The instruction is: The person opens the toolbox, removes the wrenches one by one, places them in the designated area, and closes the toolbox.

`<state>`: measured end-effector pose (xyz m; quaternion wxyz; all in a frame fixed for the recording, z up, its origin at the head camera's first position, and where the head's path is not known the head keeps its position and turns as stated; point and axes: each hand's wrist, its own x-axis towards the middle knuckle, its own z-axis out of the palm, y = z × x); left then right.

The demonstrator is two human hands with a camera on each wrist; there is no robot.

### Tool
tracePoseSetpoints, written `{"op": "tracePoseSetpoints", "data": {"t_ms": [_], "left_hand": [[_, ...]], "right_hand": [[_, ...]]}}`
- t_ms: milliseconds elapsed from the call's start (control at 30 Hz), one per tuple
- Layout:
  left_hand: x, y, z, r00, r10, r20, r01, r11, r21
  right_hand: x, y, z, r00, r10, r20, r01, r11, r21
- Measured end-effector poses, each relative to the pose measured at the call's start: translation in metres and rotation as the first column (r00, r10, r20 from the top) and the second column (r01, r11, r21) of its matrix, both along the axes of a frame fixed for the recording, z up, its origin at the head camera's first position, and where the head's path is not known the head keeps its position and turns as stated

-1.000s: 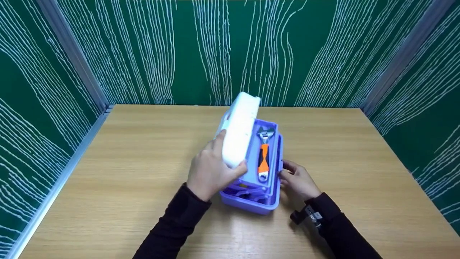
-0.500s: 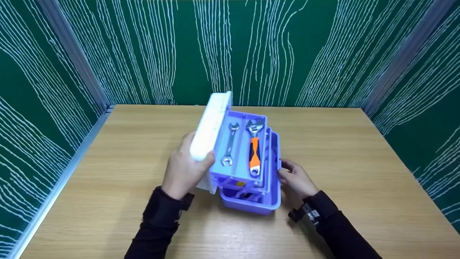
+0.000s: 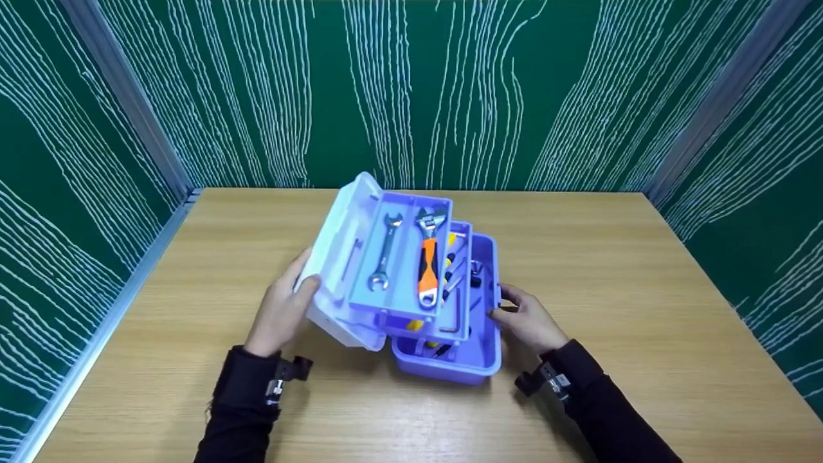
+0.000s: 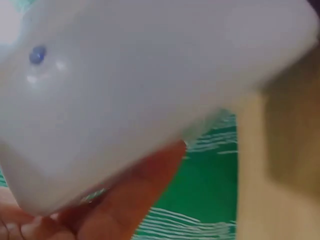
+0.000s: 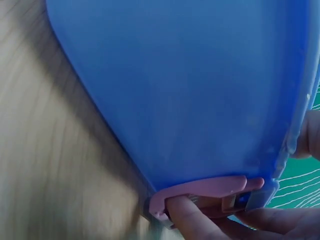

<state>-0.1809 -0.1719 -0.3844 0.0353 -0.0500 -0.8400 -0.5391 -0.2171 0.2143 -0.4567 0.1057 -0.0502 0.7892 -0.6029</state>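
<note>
A purple toolbox [image 3: 443, 371] stands on the table with its white lid [image 3: 335, 225] swung out to the left. My left hand [image 3: 276, 315] grips the lid's outer edge, thumb on the near side; in the left wrist view the fingers lie against the smooth lid [image 4: 130, 85]. My right hand [image 3: 530, 325] holds the box's right side at the rim. In the right wrist view, fingers rest in a pink latch [image 5: 205, 187] with the thumb at the rim. The raised upper tray [image 3: 406, 247] carries a double open-end wrench [image 3: 388, 247] and an orange-handled adjustable wrench [image 3: 428, 263].
Below it, a second tray [image 3: 469, 276] holds several yellow-and-black tools and a hex key [image 3: 458, 315]. Dark small items lie in the box's bottom. The wooden table [image 3: 161, 308] meets green walls [image 3: 476, 96] with white wavy lines at the back and sides.
My left hand has swung the lid left and down, and the linked trays have risen and fanned out leftward, revealing the open-end wrench and the lower tray. The right hand has stayed put.
</note>
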Motion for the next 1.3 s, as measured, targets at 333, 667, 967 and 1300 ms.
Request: {"op": "tracePoseSetpoints", "data": {"t_ms": [333,667,967,1300], "left_hand": [[-0.009,-0.029,-0.024,0.984,-0.048,0.169,0.014,0.98,0.197],[-0.01,-0.042,-0.039,0.988,-0.01,0.153,0.022,0.997,-0.076],[-0.01,-0.038,-0.052,0.987,0.072,0.146,-0.025,0.954,-0.298],[-0.009,-0.033,-0.062,0.996,0.052,0.073,-0.013,0.89,-0.456]], "right_hand": [[0.0,0.0,-0.005,0.998,0.027,-0.054,-0.026,0.999,0.022],[0.0,0.0,-0.004,0.999,0.032,-0.044,-0.031,0.999,0.024],[0.001,0.0,-0.003,0.999,0.03,-0.042,-0.029,0.999,0.033],[0.001,0.001,-0.004,0.998,0.028,-0.055,-0.025,0.999,0.048]]}}
